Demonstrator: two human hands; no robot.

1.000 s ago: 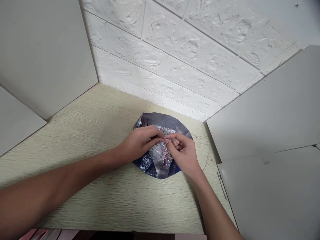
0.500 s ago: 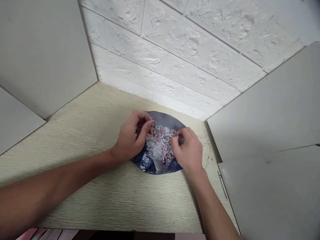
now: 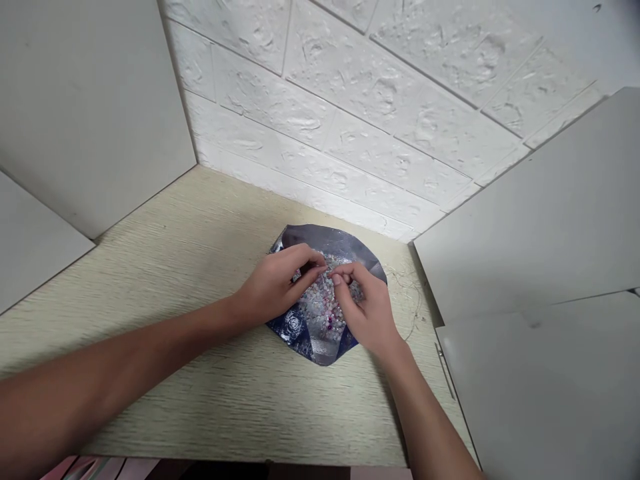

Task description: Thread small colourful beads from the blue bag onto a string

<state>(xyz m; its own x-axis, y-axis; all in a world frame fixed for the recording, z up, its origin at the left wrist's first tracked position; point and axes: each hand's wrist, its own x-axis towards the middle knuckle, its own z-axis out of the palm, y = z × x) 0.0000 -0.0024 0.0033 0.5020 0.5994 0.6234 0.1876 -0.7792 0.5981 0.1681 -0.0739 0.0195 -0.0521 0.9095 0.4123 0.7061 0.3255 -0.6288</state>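
Desk [image 3: 165,260] lies open at left up to a white panel [image 3: 85,113]; left hand [image 3: 277,290] curls, fingertips pressed together, beside right hand [image 3: 365,310], whose thumb and forefinger pinch something too small to tell, over beads [image 3: 325,313] on a foil sheet [image 3: 333,243]; threads [image 3: 413,300] and another panel [image 3: 530,220] hem the right

- No words, brand, number or sign can be read anywhere in the scene.
- The dark blue foil pouch [image 3: 340,243] at the centre of the desk carries a rose print [image 3: 292,325], a picture with no legible lettering.
- The pink-patterned strip [image 3: 95,469] along the near edge is cut off by the frame, and no writing can be made out on it.
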